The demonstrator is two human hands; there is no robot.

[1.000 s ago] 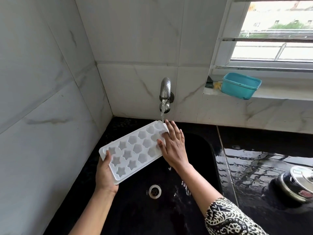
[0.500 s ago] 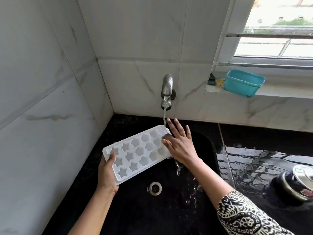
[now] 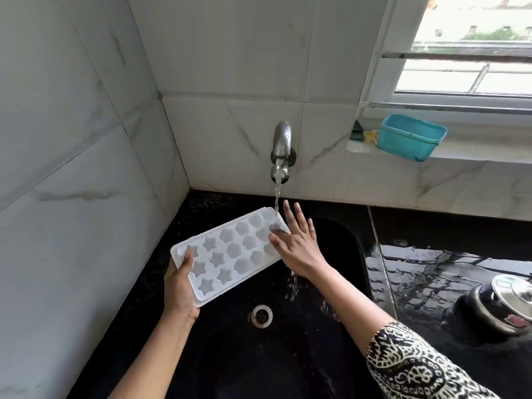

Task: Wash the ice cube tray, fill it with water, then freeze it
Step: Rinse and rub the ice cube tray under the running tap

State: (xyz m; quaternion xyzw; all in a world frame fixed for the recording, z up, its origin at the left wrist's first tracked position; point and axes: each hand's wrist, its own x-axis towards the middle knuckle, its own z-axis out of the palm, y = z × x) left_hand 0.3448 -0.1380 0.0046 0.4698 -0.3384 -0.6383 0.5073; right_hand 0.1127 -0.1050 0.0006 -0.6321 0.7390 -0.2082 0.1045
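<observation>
A white ice cube tray (image 3: pixel 230 251) with star and flower shaped cells is held tilted over the black sink (image 3: pixel 302 355). My left hand (image 3: pixel 180 289) grips its near left end, thumb on the rim. My right hand (image 3: pixel 299 243) lies flat against the tray's far right end, fingers spread, thumb resting in a cell. Water runs from the steel wall tap (image 3: pixel 282 145) onto the tray's far corner and drips off below my right hand.
The sink's drain (image 3: pixel 261 315) lies below the tray. A teal plastic tub (image 3: pixel 411 136) stands on the window ledge at right. A steel-lidded pot (image 3: pixel 506 303) sits on the wet black counter at right. Tiled walls close the left and back.
The water stream has grown stronger. My right hand has slid slightly along the tray's far end with fingers spread wider. The left hand keeps its grip.
</observation>
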